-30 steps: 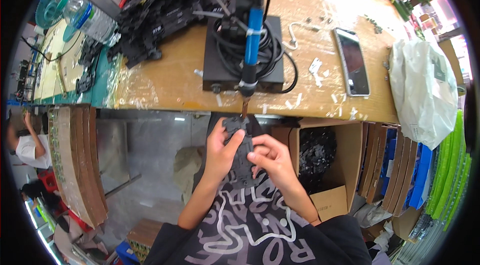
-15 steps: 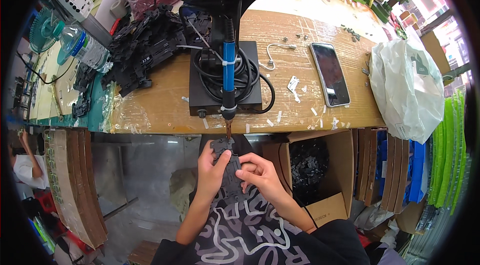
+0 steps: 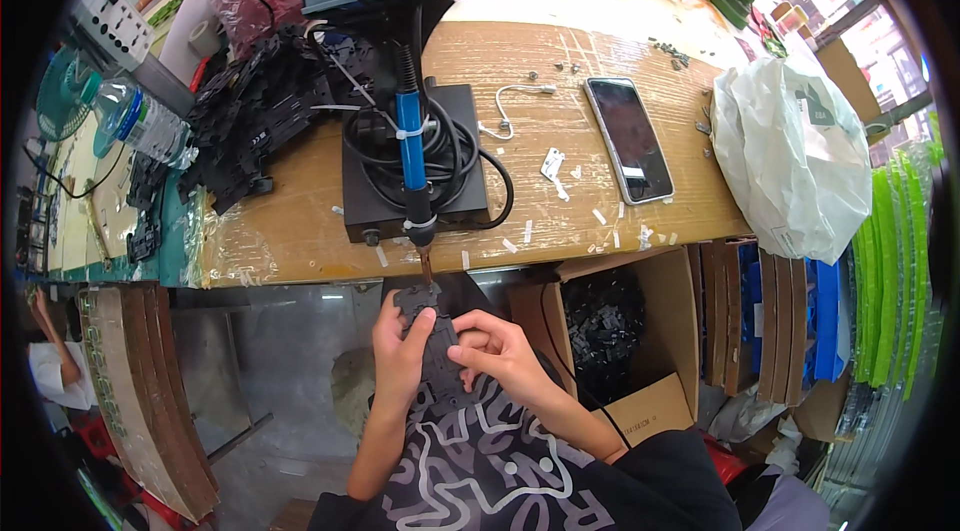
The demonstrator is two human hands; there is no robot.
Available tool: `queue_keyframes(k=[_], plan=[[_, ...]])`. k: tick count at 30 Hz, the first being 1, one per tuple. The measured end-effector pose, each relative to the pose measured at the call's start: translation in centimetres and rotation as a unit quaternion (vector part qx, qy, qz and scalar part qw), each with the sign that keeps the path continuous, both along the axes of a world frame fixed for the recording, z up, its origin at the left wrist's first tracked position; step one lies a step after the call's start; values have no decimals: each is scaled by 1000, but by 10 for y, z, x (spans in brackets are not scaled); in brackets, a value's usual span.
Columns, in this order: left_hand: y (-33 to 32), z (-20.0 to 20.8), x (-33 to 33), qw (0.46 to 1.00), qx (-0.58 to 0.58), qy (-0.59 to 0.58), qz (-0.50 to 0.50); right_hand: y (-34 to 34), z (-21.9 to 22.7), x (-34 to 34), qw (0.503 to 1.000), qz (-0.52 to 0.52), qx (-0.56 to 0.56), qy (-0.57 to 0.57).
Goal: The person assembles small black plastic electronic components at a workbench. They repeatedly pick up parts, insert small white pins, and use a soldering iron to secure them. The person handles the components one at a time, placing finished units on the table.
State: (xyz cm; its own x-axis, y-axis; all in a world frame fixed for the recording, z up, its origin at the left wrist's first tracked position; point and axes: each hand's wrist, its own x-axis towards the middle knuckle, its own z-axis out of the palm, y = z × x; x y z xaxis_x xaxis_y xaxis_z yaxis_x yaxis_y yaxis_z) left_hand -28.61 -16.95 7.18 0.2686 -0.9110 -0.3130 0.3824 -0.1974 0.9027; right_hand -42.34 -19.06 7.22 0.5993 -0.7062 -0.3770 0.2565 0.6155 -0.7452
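A long black plastic part (image 3: pixel 437 346) with cut-outs along its edges is held upright in front of my chest. My left hand (image 3: pixel 400 356) is closed round its left edge, thumb lying on its face near the top. My right hand (image 3: pixel 500 359) has curled fingers, with thumb and forefinger against the part's right edge. Just above hangs a blue-handled soldering iron (image 3: pixel 410 126), fixed pointing down on a stand. Its copper-coloured tip (image 3: pixel 427 266) reaches the part's top end; whether it touches, I cannot tell.
Behind the iron stands a black box (image 3: pixel 470 201) with coiled cable. Black plastic parts (image 3: pixel 250 116) are heaped at left, near a water bottle (image 3: pixel 140 121). A phone (image 3: pixel 630 141) and white bag (image 3: pixel 790 161) lie right. An open carton (image 3: pixel 680 331) below holds small black pieces.
The whole view has tilted and shifted, so the bench things appear further left. Both hands keep the black part beneath the iron's tip, with little change in grip.
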Motion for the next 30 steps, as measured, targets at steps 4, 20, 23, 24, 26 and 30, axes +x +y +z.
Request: queue_keyframes(k=[4, 20, 23, 24, 26, 30], plan=[[0, -4, 0, 1000, 0, 3, -6, 0, -1, 0, 1000, 12, 12, 11], [7, -10, 3, 1000, -20, 2, -24, 5, 3, 3, 999, 0, -3, 46], [6, -8, 2, 1000, -14, 10, -26, 5, 4, 3, 999, 1, -2, 45], [6, -7, 2, 999, -10, 13, -28, 5, 5, 2, 999, 1, -2, 44], [5, -8, 1, 1000, -16, 3, -27, 5, 5, 1, 999, -2, -3, 45], [5, -10, 1, 999, -30, -2, -23, 4, 5, 2, 999, -2, -3, 44]])
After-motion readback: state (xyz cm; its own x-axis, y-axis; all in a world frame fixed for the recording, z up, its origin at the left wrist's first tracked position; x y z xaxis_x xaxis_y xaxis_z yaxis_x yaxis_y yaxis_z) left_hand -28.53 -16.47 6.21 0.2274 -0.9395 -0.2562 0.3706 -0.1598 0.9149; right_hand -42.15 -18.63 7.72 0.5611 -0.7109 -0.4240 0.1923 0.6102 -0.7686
